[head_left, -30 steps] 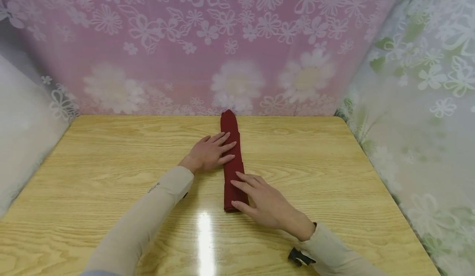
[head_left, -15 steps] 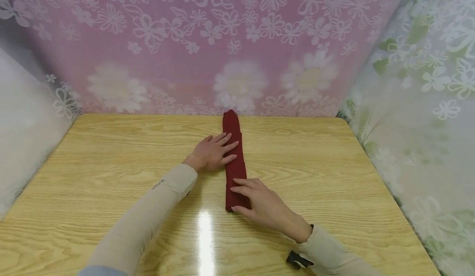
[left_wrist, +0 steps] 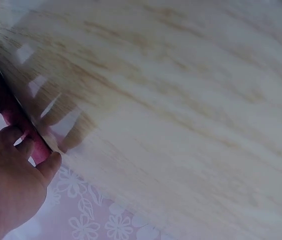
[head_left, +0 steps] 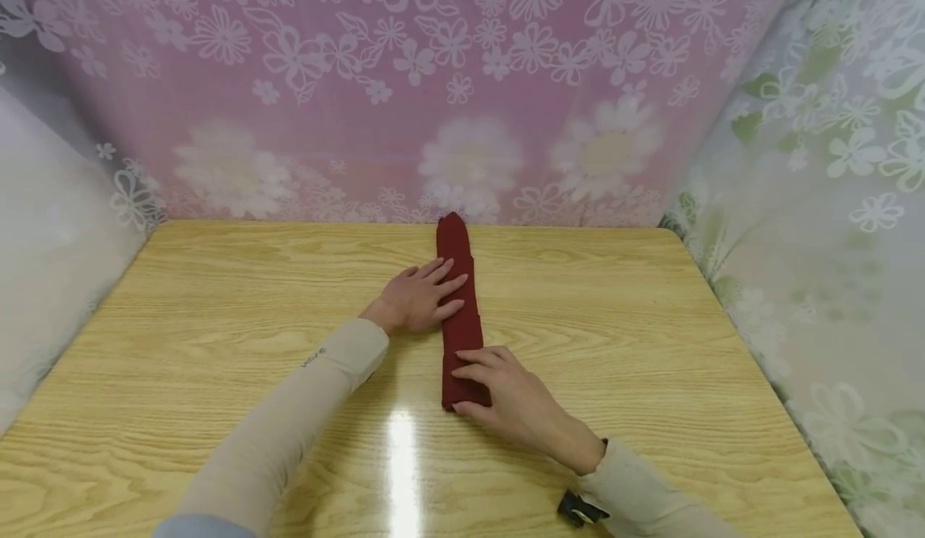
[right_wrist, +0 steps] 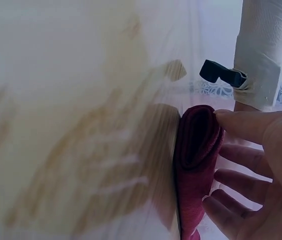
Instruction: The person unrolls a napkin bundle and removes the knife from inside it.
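A dark red cloth (head_left: 462, 333), folded into a long narrow strip, lies on the wooden table from near its back edge towards me. My left hand (head_left: 415, 297) rests from the left on the cloth's upper half, fingers spread and fairly straight. Over the near end is my right hand (head_left: 516, 397), coming from the right with fingers loosely bent. In the right wrist view, the layered end of the cloth (right_wrist: 196, 145) faces the camera; the thumb touches its edge and the other fingertips lie along its surface. The left wrist view shows the left fingers (left_wrist: 51, 167) against the cloth (left_wrist: 11, 110).
The light wooden table (head_left: 614, 337) reflects a bright streak of light near its front. A pink flowered curtain (head_left: 325, 136) hangs behind it, with a pale flowered one (head_left: 817, 225) to the right. A black wrist-worn device (head_left: 580, 509) sits by the right sleeve.
My right fingers have bent a little more and drawn slightly down towards the cloth's near end. The left hand stays on the cloth. The whole view has shifted slightly.
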`<state>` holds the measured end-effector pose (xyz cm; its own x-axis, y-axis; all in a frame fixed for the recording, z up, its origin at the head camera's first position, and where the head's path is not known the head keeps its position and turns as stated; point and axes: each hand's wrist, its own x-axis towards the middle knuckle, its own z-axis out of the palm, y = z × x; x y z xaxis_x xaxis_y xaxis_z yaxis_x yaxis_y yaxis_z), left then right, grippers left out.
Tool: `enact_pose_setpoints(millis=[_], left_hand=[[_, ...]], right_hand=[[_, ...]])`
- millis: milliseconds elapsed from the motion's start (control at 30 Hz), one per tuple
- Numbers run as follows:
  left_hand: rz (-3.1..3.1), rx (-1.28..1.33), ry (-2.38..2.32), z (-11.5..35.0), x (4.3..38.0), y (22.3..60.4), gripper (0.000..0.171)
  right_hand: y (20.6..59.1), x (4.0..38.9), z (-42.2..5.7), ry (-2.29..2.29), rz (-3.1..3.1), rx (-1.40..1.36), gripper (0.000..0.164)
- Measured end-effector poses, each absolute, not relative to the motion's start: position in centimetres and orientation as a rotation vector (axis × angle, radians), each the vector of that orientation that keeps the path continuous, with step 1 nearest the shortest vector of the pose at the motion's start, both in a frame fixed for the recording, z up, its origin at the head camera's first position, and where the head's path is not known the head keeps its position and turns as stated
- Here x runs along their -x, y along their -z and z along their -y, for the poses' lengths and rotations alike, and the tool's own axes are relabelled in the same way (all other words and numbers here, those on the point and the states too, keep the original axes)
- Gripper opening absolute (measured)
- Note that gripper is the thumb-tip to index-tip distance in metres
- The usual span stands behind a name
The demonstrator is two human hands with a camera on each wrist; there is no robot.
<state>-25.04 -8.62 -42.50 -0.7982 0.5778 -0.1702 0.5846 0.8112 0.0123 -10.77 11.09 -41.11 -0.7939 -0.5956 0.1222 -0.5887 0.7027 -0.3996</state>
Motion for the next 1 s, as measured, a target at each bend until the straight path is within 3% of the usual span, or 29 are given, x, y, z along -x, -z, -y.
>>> enact_pose_setpoints(millis=[600, 1000], left_hand=[[-2.814, -0.883, 0.048, 8.9, 25.2, 42.5, 0.059], [-2.818, -0.893, 0.055, 8.7, 25.3, 42.9, 0.059]], right_hand=[[42.1, 10.9, -10.9, 1.043, -2.758, 0.829, 0.034], [42.0, 11.0, -10.9, 1.034, -2.742, 0.787, 0.036]])
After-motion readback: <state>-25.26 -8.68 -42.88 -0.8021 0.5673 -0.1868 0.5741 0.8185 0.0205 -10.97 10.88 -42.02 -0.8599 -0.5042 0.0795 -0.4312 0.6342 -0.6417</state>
